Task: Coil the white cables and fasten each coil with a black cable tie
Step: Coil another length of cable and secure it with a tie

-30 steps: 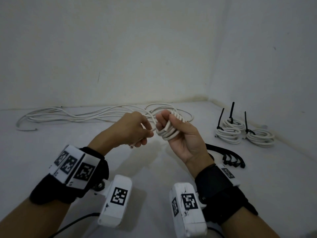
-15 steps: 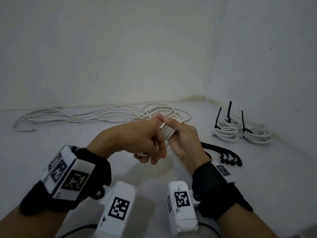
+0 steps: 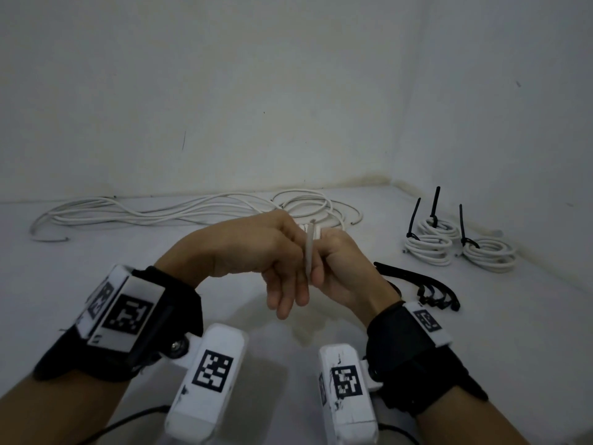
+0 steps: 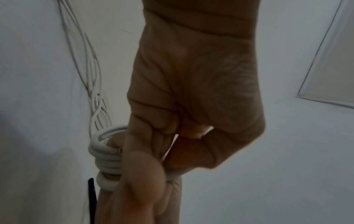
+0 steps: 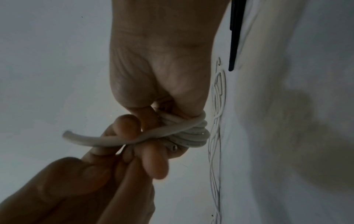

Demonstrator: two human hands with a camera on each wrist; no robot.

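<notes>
My right grip point(image 3: 340, 268) holds the small white cable coil point(image 5: 191, 133). My left grip point(image 3: 256, 252) pinches its loose end point(image 5: 80, 137).

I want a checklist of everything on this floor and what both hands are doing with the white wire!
Surface: pale floor, shadowed under the hands.
Job's things: white coil wound round the right hand's fingers, its free end sticking up between the hands; three tied coils at right, black tie tails upright; spare black cable ties lying beside the right wrist.
Clutter: nothing seen.
Grippers: right hand holds the coil; left hand pinches the free end against it.
Cables: loose white cables strewn along the back wall; dark leads run from the wrist cameras.
Surroundings: bare white walls meeting in a corner.
</notes>
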